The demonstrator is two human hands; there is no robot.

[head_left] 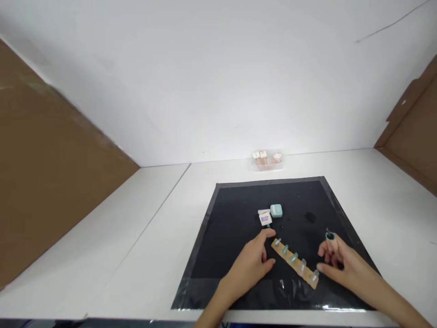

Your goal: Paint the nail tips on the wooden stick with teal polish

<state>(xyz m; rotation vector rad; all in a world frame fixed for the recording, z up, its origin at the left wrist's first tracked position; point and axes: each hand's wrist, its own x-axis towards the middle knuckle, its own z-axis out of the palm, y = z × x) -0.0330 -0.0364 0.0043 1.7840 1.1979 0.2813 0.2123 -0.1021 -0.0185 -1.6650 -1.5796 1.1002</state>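
My left hand (251, 259) is at the left end of a narrow wooden strip (298, 268), thumb and index finger apart. I cannot tell whether it touches the strip. Several nail tips stand in a row on the strip, such as a teal nail tip (293, 258) and a clear nail tip (314, 276). Beyond my left fingertips are a white square piece with a purple pattern (265, 219) and a rounded mint-green case (276, 211). To the right of the strip, my right hand (336, 259) has curled fingers around a small teal-rimmed round piece (329, 236).
The strip lies on a black mat (239, 205) on a white table (164, 255). Against the wall stands a clear plastic box (268, 166) with several white-capped bottles. Brown cardboard panels (51, 173) flank both sides.
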